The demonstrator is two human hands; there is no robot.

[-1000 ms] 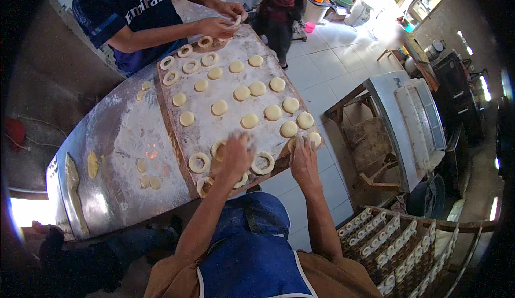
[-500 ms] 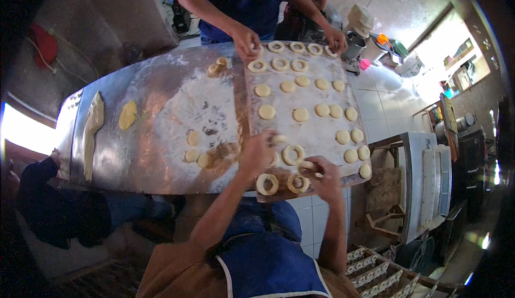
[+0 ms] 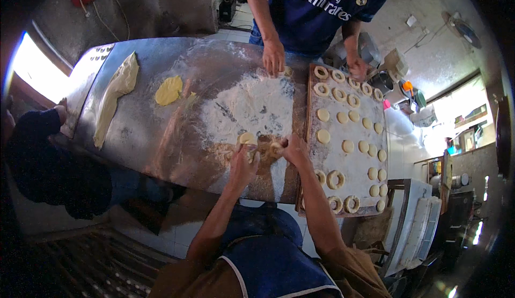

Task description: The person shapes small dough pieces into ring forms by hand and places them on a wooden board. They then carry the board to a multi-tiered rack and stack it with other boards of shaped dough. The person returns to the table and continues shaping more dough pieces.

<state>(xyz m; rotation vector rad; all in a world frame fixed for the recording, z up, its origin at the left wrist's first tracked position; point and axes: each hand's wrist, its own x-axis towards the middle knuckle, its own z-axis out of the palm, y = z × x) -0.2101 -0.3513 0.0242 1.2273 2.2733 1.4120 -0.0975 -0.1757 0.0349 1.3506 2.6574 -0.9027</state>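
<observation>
Over the floured metal table (image 3: 188, 158), my left hand (image 3: 244, 165) closes its fingers on round pieces of dough (image 3: 247, 138) beside a brown crumbly patch (image 3: 266, 165). My right hand (image 3: 295, 150), just to the right, pinches a small piece of dough (image 3: 276, 149) whose exact shape is partly hidden by the fingers. To the right of both hands lies a floured board (image 3: 343, 161). Dough rings (image 3: 336, 179) sit at its near and far ends, with flat dough discs (image 3: 347, 146) in rows between them.
Across the table a person in a dark blue shirt has one hand (image 3: 273, 57) near the flour (image 3: 252, 102) and another (image 3: 357, 68) over the far rings. A long dough strip (image 3: 115, 99) and a yellow lump (image 3: 169, 90) lie left. Another person's sleeve (image 3: 40, 129) is at the left edge.
Both my hands have moved left from the board to the dough pieces on the table. The ring in my right hand is gone from it. The other person's one hand has reached toward the flour.
</observation>
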